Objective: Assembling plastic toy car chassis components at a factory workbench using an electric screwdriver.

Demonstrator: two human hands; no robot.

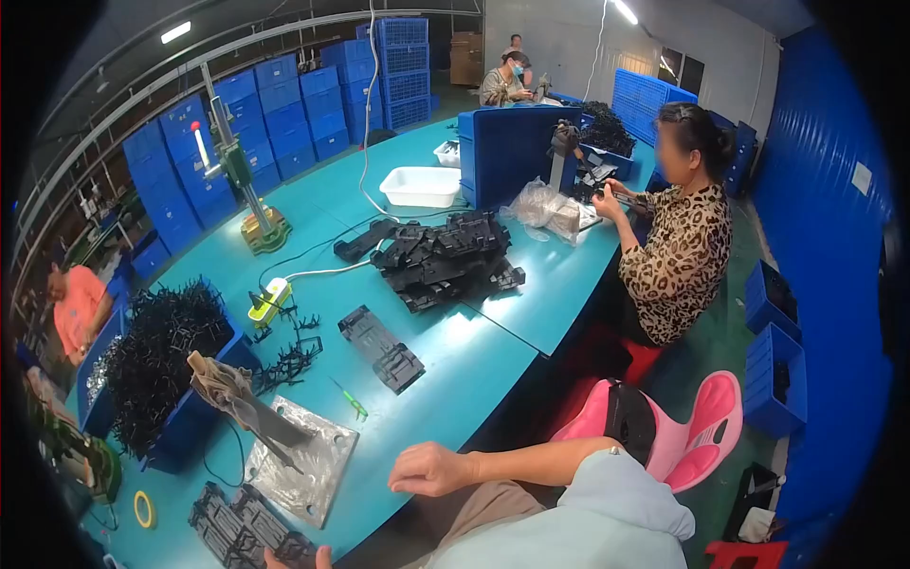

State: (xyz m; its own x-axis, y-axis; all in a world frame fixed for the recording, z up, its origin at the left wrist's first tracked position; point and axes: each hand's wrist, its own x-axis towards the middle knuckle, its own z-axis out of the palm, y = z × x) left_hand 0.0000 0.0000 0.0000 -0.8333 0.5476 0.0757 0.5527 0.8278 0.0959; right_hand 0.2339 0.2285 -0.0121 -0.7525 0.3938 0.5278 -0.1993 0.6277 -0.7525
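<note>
At the bottom edge, only the fingertips of my left hand (322,558) show, closed on the near end of a ribbed black plastic part (270,520). A similar black part (216,523) lies beside it. My right hand (431,469) rests by the table's near edge with its fingers curled in and nothing visible in them. Between the hands and the bin stands a hand-press fixture (251,412) on a plastic-wrapped metal base plate (308,460). Farther off lie a green-handled screwdriver (355,403) and a flat black plastic part (381,349).
A blue bin (232,341) heaped with small black parts stands left. Black plastic parts form a pile (445,256) mid-table, near a white tub (420,187) and power strip (271,301). A green press (248,185) stands beyond. A co-worker (678,237) sits right, beside a pink seat (697,431).
</note>
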